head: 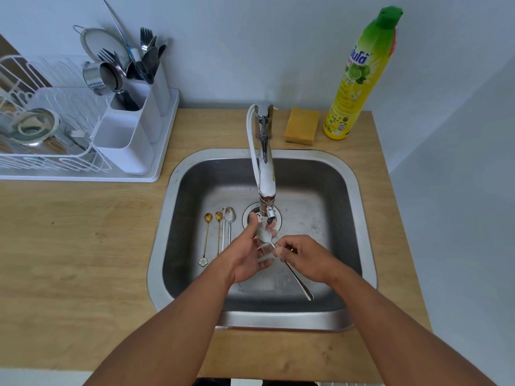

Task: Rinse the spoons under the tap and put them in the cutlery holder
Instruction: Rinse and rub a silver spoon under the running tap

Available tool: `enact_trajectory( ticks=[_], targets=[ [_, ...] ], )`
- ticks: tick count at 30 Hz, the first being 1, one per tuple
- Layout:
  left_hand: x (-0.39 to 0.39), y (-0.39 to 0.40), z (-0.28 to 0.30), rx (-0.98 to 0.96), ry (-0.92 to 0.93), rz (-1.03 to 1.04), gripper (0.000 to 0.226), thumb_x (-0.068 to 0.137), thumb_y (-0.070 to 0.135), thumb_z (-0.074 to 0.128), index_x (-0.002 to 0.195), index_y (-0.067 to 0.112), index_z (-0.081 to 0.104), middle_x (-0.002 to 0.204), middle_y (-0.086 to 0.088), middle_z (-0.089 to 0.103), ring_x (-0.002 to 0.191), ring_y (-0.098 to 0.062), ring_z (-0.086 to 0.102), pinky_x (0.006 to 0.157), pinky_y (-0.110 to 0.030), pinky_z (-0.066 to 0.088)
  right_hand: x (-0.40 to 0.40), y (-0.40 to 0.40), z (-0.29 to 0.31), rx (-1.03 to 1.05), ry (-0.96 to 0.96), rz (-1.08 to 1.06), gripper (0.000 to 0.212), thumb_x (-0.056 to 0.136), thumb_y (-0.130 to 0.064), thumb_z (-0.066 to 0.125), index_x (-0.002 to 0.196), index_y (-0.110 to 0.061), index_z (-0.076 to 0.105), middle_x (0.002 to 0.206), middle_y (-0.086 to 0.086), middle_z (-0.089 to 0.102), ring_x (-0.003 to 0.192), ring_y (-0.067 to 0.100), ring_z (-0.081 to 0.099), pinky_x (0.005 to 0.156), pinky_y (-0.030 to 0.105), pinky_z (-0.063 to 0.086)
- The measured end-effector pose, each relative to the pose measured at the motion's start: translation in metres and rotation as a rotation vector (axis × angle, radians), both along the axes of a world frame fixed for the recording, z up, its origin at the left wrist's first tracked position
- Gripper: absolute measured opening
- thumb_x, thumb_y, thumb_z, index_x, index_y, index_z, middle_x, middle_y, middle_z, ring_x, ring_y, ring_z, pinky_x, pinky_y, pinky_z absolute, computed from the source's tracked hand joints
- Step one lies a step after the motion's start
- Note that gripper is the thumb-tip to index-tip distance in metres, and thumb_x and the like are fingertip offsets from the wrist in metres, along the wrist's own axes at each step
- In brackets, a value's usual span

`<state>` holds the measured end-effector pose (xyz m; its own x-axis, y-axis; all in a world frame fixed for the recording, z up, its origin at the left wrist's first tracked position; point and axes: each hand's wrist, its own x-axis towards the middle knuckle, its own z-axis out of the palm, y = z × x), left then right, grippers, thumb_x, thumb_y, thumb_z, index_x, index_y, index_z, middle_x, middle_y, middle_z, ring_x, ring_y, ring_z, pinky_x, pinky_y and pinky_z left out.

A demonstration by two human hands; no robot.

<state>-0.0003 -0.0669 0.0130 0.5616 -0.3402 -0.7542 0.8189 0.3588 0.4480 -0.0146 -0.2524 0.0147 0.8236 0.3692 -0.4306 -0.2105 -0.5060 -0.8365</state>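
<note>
Under tap (266, 174), sink (359, 196) centre: right hand (303, 259) pinches spoon (281, 257) handle; left hand (248, 254) open wide, fingers on bowl. Four spoons (220, 232) lie left.

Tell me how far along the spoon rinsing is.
Done: the cutlery holder already has cutlery standing in it, though whether any was rinsed just now cannot be told. In hand: the right hand pinches a silver spoon by its handle, its bowl under the tap against the open left hand. Left: four spoons, two gold and two silver, lie on the sink floor.
</note>
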Motion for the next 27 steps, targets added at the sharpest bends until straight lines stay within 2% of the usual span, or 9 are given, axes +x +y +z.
enact_trajectory(
  ticks=[2,5,7,10,14,17,19,22,27],
  targets=[
    [0.0,0.0,0.0,0.002,0.017,0.015,0.069,0.093,0.078,0.036,0.087,0.03,0.085,0.093,0.008,0.075,0.09,-0.016,0.058,0.075,-0.032,0.045,0.001,0.0,-0.002,-0.021,0.013,-0.014,0.02,0.104,-0.03,0.06,0.087,-0.025,0.07,0.068,-0.02,0.062,0.064,-0.004,0.052,0.064,0.018,0.042],
    [0.0,0.002,-0.003,0.034,0.021,0.058,0.061,0.096,0.072,0.038,0.11,0.029,0.079,0.106,0.007,0.076,0.104,-0.018,0.06,0.084,-0.036,0.047,0.0,0.003,-0.006,-0.066,0.03,-0.043,0.02,0.104,-0.032,0.058,0.091,-0.022,0.068,0.071,-0.013,0.061,0.063,0.001,0.05,0.063,0.024,0.044],
    [-0.001,0.001,-0.004,0.057,0.012,0.085,0.057,0.092,0.071,0.044,0.114,0.025,0.071,0.097,0.007,0.073,0.099,-0.015,0.062,0.088,-0.038,0.046,-0.001,0.007,-0.008,-0.09,0.026,-0.052,0.02,0.105,-0.031,0.057,0.092,-0.021,0.068,0.076,-0.01,0.062,0.067,0.006,0.052,0.067,0.029,0.047],
    [-0.003,-0.003,-0.007,0.2,-0.037,0.083,0.044,0.096,0.065,0.05,0.098,0.024,0.066,0.08,0.005,0.069,0.089,-0.014,0.063,0.092,-0.039,0.045,-0.004,0.011,-0.008,-0.112,0.018,-0.078,0.019,0.104,-0.031,0.056,0.094,-0.022,0.068,0.088,-0.003,0.069,0.076,0.015,0.061,0.074,0.038,0.052],
    [-0.005,-0.005,-0.013,0.322,-0.13,0.084,0.017,0.093,0.044,0.073,0.094,0.027,0.073,0.082,0.006,0.075,0.089,-0.013,0.069,0.087,-0.037,0.045,-0.004,0.008,-0.009,-0.18,-0.013,-0.135,0.017,0.103,-0.035,0.057,0.09,-0.03,0.069,0.083,-0.007,0.069,0.063,0.004,0.059,0.059,0.029,0.048],
    [-0.007,-0.005,-0.014,0.416,-0.204,0.025,0.026,0.085,0.038,0.084,0.105,0.024,0.076,0.09,0.008,0.08,0.089,-0.009,0.073,0.081,-0.033,0.047,-0.006,0.006,-0.01,-0.228,-0.044,-0.153,0.018,0.103,-0.037,0.058,0.088,-0.031,0.068,0.08,-0.008,0.068,0.059,0.004,0.057,0.057,0.026,0.045],
    [-0.007,-0.008,-0.012,0.463,-0.229,0.011,0.027,0.081,0.033,0.088,0.103,0.022,0.076,0.087,0.008,0.081,0.078,-0.003,0.074,0.078,-0.03,0.048,-0.009,0.006,-0.011,-0.245,-0.049,-0.154,0.017,0.103,-0.038,0.059,0.09,-0.031,0.068,0.083,-0.01,0.069,0.068,0.006,0.062,0.063,0.032,0.053],
    [-0.002,-0.013,-0.005,0.525,-0.205,0.044,0.022,0.087,0.04,0.082,0.097,0.021,0.076,0.084,0.004,0.081,0.078,-0.006,0.075,0.079,-0.031,0.052,-0.012,0.009,-0.012,-0.234,-0.047,-0.16,0.016,0.103,-0.038,0.059,0.089,-0.033,0.067,0.085,-0.012,0.07,0.079,0.01,0.066,0.075,0.038,0.058],
    [0.007,-0.011,-0.005,0.47,-0.093,0.119,0.029,0.105,0.039,0.056,0.11,0.017,0.075,0.093,-0.003,0.081,0.089,-0.014,0.075,0.093,-0.04,0.053,-0.009,0.012,-0.01,-0.164,-0.044,-0.206,0.017,0.101,-0.034,0.061,0.088,-0.029,0.071,0.083,-0.009,0.072,0.077,0.01,0.066,0.072,0.03,0.054]
  ],
)
